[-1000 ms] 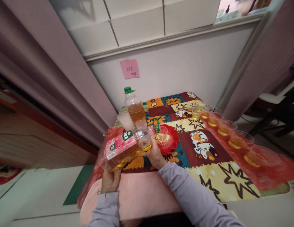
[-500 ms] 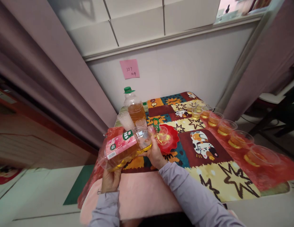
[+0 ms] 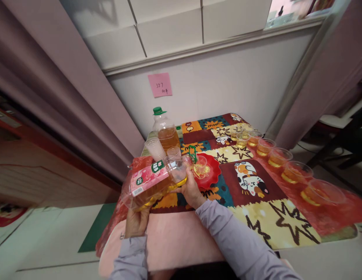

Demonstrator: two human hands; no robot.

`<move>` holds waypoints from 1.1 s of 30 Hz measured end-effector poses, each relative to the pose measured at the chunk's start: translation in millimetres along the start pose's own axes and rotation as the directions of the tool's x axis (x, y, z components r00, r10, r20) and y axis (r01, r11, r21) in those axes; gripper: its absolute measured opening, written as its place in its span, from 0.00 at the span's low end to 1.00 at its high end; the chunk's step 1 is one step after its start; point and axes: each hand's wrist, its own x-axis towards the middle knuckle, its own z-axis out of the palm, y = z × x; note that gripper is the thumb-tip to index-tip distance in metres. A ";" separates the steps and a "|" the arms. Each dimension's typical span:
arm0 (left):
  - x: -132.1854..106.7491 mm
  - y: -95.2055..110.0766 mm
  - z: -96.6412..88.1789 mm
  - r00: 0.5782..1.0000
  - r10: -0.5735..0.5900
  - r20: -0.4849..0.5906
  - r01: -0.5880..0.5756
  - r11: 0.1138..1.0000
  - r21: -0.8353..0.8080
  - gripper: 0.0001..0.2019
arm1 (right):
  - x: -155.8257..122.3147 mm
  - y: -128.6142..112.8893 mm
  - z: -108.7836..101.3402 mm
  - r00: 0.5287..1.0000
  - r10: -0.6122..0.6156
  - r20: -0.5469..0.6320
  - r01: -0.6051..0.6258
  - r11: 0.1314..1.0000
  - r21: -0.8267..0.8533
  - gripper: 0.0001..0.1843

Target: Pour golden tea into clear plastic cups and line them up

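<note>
A large clear bottle (image 3: 151, 179) with a pink label and yellow-amber juice in it lies tilted across both my hands, its neck pointing right. My left hand (image 3: 137, 222) cups the base from below. Around the shoulder near the neck, my right hand (image 3: 193, 191) is closed on the same bottle. The bottle's mouth is at a clear plastic cup (image 3: 201, 163), which stands on a red scalloped plate (image 3: 215, 175) and has some yellow liquid in it. A green loop (image 3: 192, 152), perhaps a carrying handle, sticks up by the neck.
Behind stands a second juice bottle (image 3: 168, 137) with a green cap, beside a stack of clear cups (image 3: 154, 147) and another cup (image 3: 174, 151). Several filled cups (image 3: 280, 156) line the right side. Patterned mats (image 3: 204, 137) and red plastic film (image 3: 341, 217) cover the table.
</note>
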 end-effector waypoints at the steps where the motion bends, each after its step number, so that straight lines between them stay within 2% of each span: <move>1: -0.1 0.2 0.0 1.000 0.000 -0.004 0.000 1.000 -0.004 0.37 | 0.1 0.0 -0.1 1.000 0.002 0.002 -0.002 1.000 0.000 0.32; 7: 1.9 -0.1 -2.3 1.000 0.015 -0.002 -0.015 1.000 0.001 0.32 | -0.7 0.1 -0.1 1.000 -0.014 0.009 0.014 1.000 0.003 0.32; 15: -2.4 3.2 2.0 1.000 0.012 0.005 -0.012 0.999 0.030 0.41 | -0.9 -0.1 -0.3 1.000 -0.003 0.012 0.003 1.000 0.004 0.32; 25: -2.0 3.4 2.0 1.000 0.018 -0.006 -0.018 1.000 0.023 0.38 | -0.1 -0.1 -0.1 1.000 0.005 0.001 -0.005 1.000 -0.011 0.33; 33: -4.0 5.7 5.9 1.000 0.004 -0.016 -0.004 1.000 0.012 0.40 | -0.9 -0.3 -0.3 1.000 -0.008 0.007 0.008 1.000 -0.008 0.34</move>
